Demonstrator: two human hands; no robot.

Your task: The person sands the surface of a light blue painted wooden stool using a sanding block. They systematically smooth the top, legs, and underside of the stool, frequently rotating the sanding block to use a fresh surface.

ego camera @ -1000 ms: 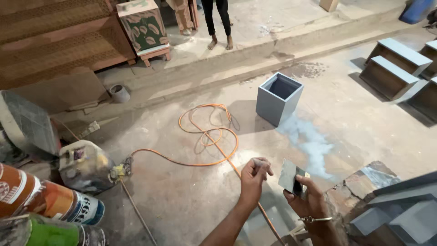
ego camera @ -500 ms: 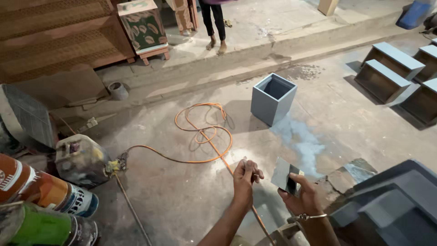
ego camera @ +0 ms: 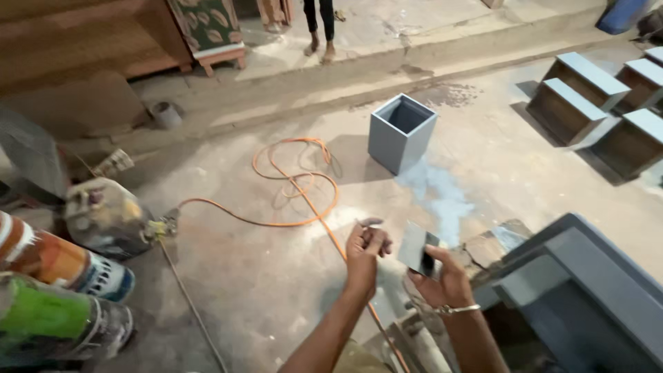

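Nearer now, one blue box (ego camera: 401, 132); right hand (ego camera: 442, 276) gripping one grey sheet (ego camera: 416, 249), left hand (ego camera: 364, 250) perhaps pinching.

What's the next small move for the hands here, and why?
Probably bring the left hand across to the flat grey piece that the right hand holds up. The left hand is loosely curled, holds nothing visible and sits just beside it, apart.
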